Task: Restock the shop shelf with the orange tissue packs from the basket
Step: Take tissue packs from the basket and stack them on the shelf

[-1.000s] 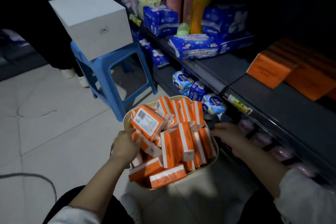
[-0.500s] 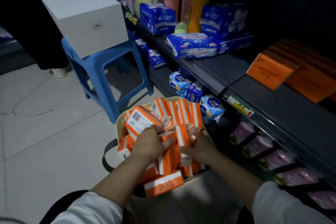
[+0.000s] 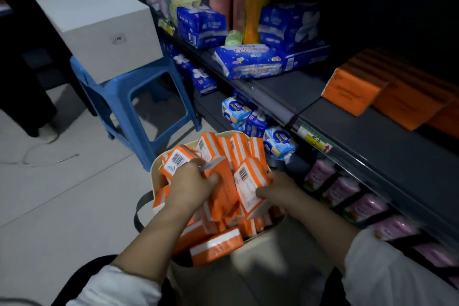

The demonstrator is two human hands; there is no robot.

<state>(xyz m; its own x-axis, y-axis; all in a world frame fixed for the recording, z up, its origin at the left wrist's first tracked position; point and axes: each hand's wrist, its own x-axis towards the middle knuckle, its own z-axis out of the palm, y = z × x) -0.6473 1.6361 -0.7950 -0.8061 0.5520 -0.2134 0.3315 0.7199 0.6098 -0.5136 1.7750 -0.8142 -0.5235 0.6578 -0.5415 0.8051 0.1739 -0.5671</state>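
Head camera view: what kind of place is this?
Most likely a small shop aisle: a dark shelf with a price label on its front edge, blue wrapped packs stocked on it, and a basket full of identical orange tissue packs.

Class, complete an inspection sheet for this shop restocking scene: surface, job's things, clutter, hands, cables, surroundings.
Surface: dark shelf, partly bare.
Job's things: orange tissue packs heaped in cream basket; orange stock already on the shelf.
Clutter: white box on blue stool; blue packs on the shelf.
Hands: left hand and right hand each grip a pack in the basket.
Cables: thin cord-like line on the floor, unclear.
Surroundings: tiled floor; dim lighting.
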